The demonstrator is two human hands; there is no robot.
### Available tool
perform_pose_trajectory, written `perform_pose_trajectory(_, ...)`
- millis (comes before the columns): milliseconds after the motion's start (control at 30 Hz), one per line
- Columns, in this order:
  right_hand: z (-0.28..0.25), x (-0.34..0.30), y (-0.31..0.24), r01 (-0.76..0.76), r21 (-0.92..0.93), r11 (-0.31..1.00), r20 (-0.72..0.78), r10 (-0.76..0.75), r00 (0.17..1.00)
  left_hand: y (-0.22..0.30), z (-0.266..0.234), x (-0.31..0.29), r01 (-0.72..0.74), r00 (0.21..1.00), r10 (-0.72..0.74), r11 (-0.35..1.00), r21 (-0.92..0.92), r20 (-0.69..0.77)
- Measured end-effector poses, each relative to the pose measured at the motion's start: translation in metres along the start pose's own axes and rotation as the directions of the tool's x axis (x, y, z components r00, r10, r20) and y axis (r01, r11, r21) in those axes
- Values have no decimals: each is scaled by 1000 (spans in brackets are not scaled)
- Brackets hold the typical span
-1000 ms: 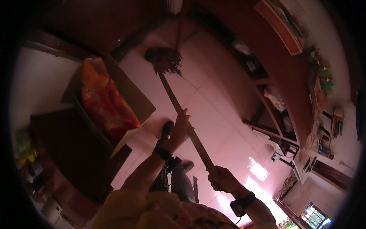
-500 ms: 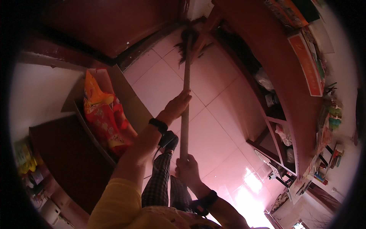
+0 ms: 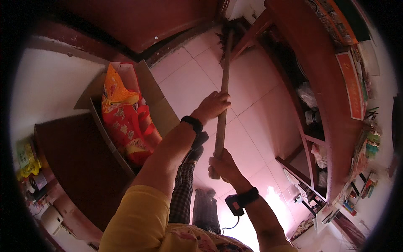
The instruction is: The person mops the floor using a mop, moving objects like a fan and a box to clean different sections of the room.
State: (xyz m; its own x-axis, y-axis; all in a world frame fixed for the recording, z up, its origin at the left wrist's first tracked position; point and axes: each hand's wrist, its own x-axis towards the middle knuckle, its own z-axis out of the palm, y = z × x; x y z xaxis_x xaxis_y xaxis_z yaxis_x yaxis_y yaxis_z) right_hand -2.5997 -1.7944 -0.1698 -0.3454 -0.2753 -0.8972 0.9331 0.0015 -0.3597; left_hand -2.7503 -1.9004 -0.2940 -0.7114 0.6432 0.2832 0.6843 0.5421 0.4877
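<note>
A broom's long wooden handle [image 3: 226, 67] slants from near my body toward the far corner of the floor. My left hand [image 3: 214, 105] is closed around the middle of the handle, with its arm reaching across from the left. Lower down, my right hand [image 3: 226, 167] grips the handle near its end. Dark bristles [image 3: 222, 42] lie at the far corner, beside the cabinet's leg and partly hidden behind it. Each of my wrists carries a black band with a small device on it.
An open cardboard box [image 3: 161, 103] with a red and orange bag [image 3: 128, 119] stands at left, by a dark brown cabinet [image 3: 77, 168]. A long reddish cabinet [image 3: 310, 59] with open shelves lines the right. A dark door [image 3: 126, 25] is at the far left.
The broom and both hands appear further right in the view, which has shifted as a whole. My right hand has risen relative to my body, and the bristles sit deeper in the corner by the cabinet leg.
</note>
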Motion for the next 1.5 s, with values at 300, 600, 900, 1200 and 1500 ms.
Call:
perform_pose_trajectory(300,-41,-91,39,-247,-565,787,-103,230,968,99,15,-72,106,982,-121,989,107,144)
perform_pose_trajectory(600,-130,-139,53,12,-987,160,14,7,1000,151,24,-99,269,940,-272,962,45,207)
perform_pose_trajectory(900,-151,-206,85,6,-930,-368,161,-391,906,180,68,-101,370,919,-367,929,7,147)
perform_pose_trajectory(1200,-136,-316,239,-2,-969,-248,93,-372,924,298,112,-185,218,908,-220,975,46,356)
perform_pose_trajectory(1500,-160,-511,440,-243,-969,-48,-223,-251,942,540,196,-273,-22,803,99,990,-136,587)
